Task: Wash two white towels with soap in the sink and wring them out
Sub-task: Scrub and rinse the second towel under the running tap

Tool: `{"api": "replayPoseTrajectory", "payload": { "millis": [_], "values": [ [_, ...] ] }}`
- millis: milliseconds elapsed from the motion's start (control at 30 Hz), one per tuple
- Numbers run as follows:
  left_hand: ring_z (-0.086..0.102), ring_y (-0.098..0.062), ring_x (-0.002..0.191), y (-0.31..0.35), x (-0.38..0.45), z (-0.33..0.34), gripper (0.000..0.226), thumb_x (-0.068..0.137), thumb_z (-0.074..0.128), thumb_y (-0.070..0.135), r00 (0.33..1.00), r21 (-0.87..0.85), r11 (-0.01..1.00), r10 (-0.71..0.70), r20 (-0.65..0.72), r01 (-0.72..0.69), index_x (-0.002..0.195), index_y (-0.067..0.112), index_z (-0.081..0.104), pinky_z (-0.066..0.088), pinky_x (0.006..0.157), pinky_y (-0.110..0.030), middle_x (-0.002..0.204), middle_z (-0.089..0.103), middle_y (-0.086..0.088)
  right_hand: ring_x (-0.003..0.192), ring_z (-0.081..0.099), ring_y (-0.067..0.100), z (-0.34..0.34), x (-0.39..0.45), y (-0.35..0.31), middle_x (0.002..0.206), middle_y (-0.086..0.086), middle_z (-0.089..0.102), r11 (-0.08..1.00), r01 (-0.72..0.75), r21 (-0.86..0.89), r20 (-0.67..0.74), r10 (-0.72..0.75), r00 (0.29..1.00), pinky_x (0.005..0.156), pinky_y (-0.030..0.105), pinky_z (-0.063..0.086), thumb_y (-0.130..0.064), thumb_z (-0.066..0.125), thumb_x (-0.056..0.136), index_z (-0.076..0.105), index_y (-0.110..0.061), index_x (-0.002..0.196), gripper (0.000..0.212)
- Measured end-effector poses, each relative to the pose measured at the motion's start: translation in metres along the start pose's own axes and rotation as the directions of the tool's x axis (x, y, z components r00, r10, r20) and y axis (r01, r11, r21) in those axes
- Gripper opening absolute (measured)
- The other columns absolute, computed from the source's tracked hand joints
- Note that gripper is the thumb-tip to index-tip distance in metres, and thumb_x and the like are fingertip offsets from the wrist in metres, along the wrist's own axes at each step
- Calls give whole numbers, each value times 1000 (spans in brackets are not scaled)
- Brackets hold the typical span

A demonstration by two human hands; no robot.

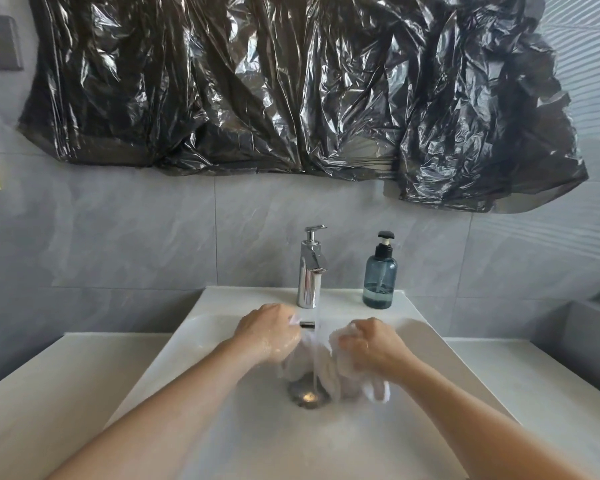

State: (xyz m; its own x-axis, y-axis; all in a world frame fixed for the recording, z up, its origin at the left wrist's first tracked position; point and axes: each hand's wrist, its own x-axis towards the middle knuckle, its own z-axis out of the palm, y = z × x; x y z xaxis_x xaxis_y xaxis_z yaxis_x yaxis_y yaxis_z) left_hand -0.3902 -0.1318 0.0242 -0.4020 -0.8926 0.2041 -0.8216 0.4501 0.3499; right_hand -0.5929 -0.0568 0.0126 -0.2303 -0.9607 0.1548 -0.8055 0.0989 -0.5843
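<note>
White towel (321, 367), one bunched mass, in both hands' grip, left (269, 332), right (373, 346), under one faucet (310, 268).

Left hand (269, 332), right hand (371, 344) clenched

A single head-worn camera looks forward and down, close over the sink (430, 344), facing the wall (153, 244).

A crumpled glossy black plastic sheet (291, 84) covers the wall above grey marble-veined tiles (136, 233). The shiny chrome metal faucet (310, 271) stands beside a translucent blue-grey soap bottle with a black pump (380, 277). The glazed sink basin (222, 393) is off-white, the wet bunched cloth towel (343, 372) white, the round metal drain (307, 394) silver.
</note>
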Motion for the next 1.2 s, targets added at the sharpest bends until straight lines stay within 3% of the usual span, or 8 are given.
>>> {"api": "replayPoseTrajectory", "payload": {
  "millis": [200,467,567,633,767,967,1100,1200],
  "values": [
    [53,-20,74,-19,0,-24,13,81,61,27,910,27,998,-55,410,48,75,16,66,44,67,-31,83,67,0,94,68,17,1,-5,1,98,-4,75,1000,-30,-4,318,29,948,82,34,56,-44,63,74,75,-28,88,24],
    [68,-26,113,5,10,-6,72,62,80,68,878,108,991,-116,464,74,120,25,68,57,101,-42,123,71,-2,94,58,9,3,-16,-2,135,-2,65,986,-28,-167,436,99,894,76,15,46,-48,69,89,50,-29,147,64],
    [76,-31,87,-3,6,12,78,54,81,72,818,222,974,-154,553,33,117,31,61,64,77,-38,106,77,-7,95,63,12,11,-18,-1,122,2,70,983,-7,-185,415,84,906,74,16,45,-40,61,95,56,-20,137,47],
    [73,-31,74,-6,2,19,44,79,59,49,863,222,975,-121,491,11,119,30,56,57,58,-31,100,73,-10,105,62,21,17,-15,3,123,5,67,981,-2,-193,360,73,930,86,27,47,-45,59,94,57,-19,132,46],
    [57,-34,94,-11,-5,30,7,91,47,30,945,188,977,35,324,-101,96,25,49,42,75,-36,108,63,-5,92,59,20,22,-7,5,105,0,65,993,-67,-98,265,91,960,84,31,50,-46,60,94,63,-19,116,35],
    [65,-31,94,-9,7,36,43,86,42,61,998,-363,931,-51,-28,37,83,23,63,51,79,-42,87,72,2,81,73,15,10,-7,-19,90,1,75,913,-77,400,-56,108,993,69,29,57,-49,64,95,64,-23,101,27],
    [70,-28,103,11,5,28,55,77,42,69,990,-754,650,-144,3,97,87,29,78,55,96,-47,94,79,0,80,70,15,24,-18,-52,91,4,73,850,-3,527,-152,98,984,72,32,57,-45,60,100,57,-16,99,29],
    [70,-30,103,15,4,25,55,67,44,71,989,-748,657,-149,0,99,89,29,73,55,89,-42,101,79,-5,83,72,18,38,-21,-72,89,4,74,821,11,570,-144,87,986,80,39,60,-44,59,99,55,-19,100,25]
  ]
}}
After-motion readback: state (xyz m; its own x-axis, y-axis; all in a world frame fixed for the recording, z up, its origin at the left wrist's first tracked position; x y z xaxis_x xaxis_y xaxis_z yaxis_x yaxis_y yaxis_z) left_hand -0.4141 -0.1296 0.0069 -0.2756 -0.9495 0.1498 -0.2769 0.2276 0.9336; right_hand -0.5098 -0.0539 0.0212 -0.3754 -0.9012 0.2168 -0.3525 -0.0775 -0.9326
